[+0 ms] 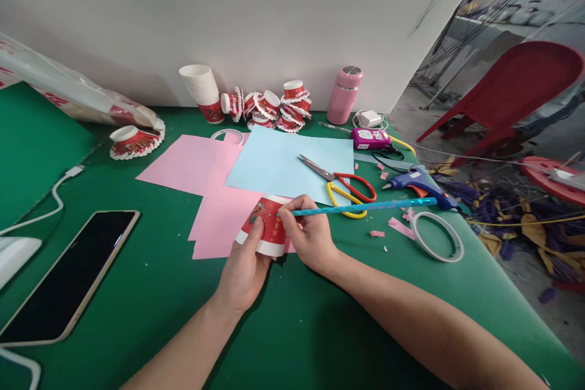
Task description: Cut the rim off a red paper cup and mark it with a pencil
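Observation:
My left hand [247, 262] is closed around a red and white paper cup [269, 228], which lies tilted on its side in my grasp. In my right hand [311, 231], thumb and fingers pinch a long blue pencil [365, 205], its front end close to the cup's printed side. Whether the tip touches the cup I cannot tell. Pink paper sheets [187, 164] and a light blue sheet [283, 161] lie just beyond my hands. Scissors [336, 178] with red and yellow handles rest partly on the blue sheet.
Along the white wall stand stacked paper cups [201, 88], several fringed cut cups [269, 106] and a pink bottle [345, 94]. To the right lie a blue glue gun [418, 181], a tape roll [439, 236] and paper scraps. A phone [68, 277] lies left; a red chair [516, 85] stands beyond.

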The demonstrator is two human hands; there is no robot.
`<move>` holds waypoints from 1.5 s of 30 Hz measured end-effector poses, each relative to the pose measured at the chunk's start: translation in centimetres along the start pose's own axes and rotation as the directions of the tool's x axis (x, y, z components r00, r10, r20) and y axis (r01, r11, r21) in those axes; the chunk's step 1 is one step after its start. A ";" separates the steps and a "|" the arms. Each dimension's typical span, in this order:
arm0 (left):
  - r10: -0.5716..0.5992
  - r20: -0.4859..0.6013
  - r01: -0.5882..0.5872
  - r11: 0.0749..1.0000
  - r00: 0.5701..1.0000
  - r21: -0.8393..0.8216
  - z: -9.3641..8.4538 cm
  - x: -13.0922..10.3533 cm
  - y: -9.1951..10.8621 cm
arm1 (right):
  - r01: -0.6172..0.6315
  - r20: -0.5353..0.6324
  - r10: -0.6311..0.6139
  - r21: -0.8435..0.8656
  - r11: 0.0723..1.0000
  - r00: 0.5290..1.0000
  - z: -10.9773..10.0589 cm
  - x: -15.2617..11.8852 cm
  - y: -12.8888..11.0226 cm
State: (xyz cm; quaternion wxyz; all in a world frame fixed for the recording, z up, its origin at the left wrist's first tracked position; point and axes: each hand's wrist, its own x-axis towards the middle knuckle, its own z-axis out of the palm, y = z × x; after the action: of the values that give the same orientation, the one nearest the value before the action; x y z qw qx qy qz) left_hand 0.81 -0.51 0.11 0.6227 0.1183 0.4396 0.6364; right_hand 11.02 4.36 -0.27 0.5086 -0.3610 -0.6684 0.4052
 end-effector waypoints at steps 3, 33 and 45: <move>0.001 0.014 -0.001 1.000 1.000 0.011 -0.1 0.0 0.0 | -0.001 0.006 0.000 0.019 1.000 1.000 0.0 0.1 -0.2; -0.010 0.006 0.010 1.000 1.000 -0.013 -0.1 0.1 0.0 | 0.012 -0.003 -0.012 0.011 1.000 1.000 0.1 -0.1 0.3; -0.015 0.005 0.015 0.999 1.000 -0.049 -0.1 0.2 0.0 | -0.055 -0.009 0.056 0.132 0.990 0.998 -0.1 -0.1 0.6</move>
State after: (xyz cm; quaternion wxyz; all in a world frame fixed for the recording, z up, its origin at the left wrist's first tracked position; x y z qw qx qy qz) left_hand 0.70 -0.38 0.02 0.6311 0.1012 0.4233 0.6421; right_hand 11.19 4.51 -0.88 0.5241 -0.3478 -0.6267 0.4600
